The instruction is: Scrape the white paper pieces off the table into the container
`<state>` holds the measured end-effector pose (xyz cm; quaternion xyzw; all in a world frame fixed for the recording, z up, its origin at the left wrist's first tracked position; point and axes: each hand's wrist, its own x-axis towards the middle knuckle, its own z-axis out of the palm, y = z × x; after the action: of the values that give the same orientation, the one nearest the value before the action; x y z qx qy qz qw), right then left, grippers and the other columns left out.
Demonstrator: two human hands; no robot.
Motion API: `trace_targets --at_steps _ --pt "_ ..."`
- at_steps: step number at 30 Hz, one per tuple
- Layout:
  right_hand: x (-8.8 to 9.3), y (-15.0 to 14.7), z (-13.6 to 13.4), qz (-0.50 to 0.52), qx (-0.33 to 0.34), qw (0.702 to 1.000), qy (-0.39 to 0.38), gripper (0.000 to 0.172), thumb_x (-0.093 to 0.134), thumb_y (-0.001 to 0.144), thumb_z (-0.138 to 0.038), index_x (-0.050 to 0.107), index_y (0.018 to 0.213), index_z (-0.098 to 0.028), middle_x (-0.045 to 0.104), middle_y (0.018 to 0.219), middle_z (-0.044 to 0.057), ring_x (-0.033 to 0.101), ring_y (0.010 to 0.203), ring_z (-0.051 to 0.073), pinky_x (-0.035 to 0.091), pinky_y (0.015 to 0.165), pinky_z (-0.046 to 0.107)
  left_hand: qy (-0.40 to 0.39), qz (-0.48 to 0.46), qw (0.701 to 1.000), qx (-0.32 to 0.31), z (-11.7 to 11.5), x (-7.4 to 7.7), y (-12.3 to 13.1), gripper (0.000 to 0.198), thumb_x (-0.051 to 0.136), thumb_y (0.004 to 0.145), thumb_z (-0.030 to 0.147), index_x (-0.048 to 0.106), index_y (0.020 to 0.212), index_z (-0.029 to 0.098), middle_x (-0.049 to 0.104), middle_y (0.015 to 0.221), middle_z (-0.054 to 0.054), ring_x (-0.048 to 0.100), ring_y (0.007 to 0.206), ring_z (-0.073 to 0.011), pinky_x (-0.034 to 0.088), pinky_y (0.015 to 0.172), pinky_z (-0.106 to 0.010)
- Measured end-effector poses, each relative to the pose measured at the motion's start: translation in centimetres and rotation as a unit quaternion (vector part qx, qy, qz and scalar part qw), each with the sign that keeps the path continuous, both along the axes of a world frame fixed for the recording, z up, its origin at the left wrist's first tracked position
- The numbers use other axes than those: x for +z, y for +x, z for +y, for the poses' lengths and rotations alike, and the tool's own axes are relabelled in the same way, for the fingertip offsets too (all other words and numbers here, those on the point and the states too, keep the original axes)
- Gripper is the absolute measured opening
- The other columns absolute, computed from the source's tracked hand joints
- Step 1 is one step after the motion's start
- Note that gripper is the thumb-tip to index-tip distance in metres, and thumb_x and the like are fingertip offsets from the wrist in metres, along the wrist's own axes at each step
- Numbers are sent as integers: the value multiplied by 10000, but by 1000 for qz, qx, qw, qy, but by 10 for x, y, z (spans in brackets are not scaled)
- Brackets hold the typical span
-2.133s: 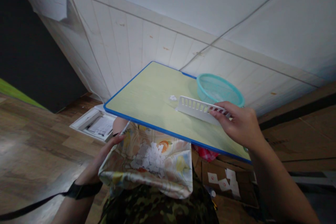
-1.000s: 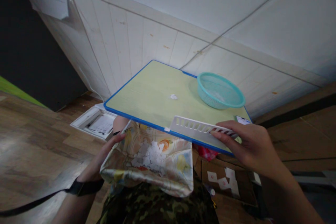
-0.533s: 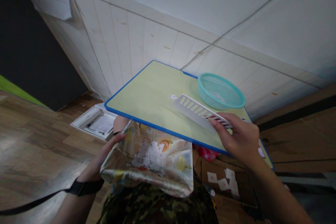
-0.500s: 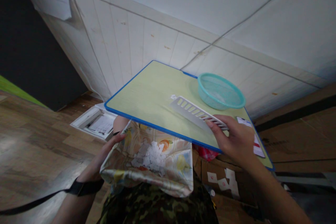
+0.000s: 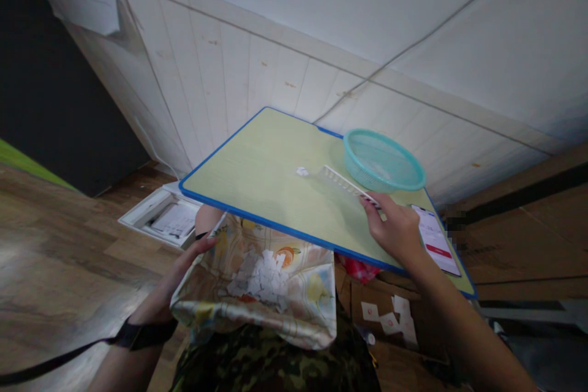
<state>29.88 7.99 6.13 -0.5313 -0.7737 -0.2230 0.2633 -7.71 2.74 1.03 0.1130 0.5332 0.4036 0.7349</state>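
Note:
A fruit-patterned cloth-lined box [image 5: 316, 318] with many white paper scraps [image 5: 264, 275] inside rests on the lap, below the table's front edge. My left hand [image 5: 197, 252] grips its left rim. Over the yellow-green table [image 5: 248, 165], my right hand [image 5: 392, 223] is closed on one end of a white slotted plastic strip [image 5: 342, 182]. The strip's far end points toward a small pile of white scraps [image 5: 302, 171] on the tabletop. Behind my right hand stands a turquoise mesh basket [image 5: 383, 162].
A phone [image 5: 436, 239] lies at the table's right end. An open white box [image 5: 160, 217] sits on the floor at left. Paper cards [image 5: 390, 322] lie on cardboard at lower right, near a red bag [image 5: 361, 269]. A white wall [image 5: 257, 73] backs the table.
My right hand has moved back and slightly left, away from the front edge; the strip is turned more edge-on and its tip is farther from the small scraps. The phone is more visible.

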Motion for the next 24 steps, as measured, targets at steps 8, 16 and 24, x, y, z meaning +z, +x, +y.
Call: trace_targets --at_steps 8,16,24 --pt "23 -24 32 58 73 992 -84 214 528 962 -298 699 1038 -193 770 903 74 717 716 190 496 640 273 9 -10 1000 12 0 2 2 221 660 864 263 760 1038 171 805 669 -22 793 763 -313 642 675 -360" --pt "45 -4 32 102 70 984 -130 235 600 915 -371 715 1015 -192 760 842 53 655 618 167 460 585 270 -28 -32 999 11 0 -5 0 350 682 850 285 709 1172 149 838 840 -81 777 918 -354 645 734 -384" --pt "61 -1 37 89 58 983 -150 214 609 909 -366 713 999 -201 739 793 35 641 619 167 449 576 268 -20 -2 999 26 3 -1 2 288 659 863 218 725 1133 143 820 703 -39 794 801 -313 639 715 -360"
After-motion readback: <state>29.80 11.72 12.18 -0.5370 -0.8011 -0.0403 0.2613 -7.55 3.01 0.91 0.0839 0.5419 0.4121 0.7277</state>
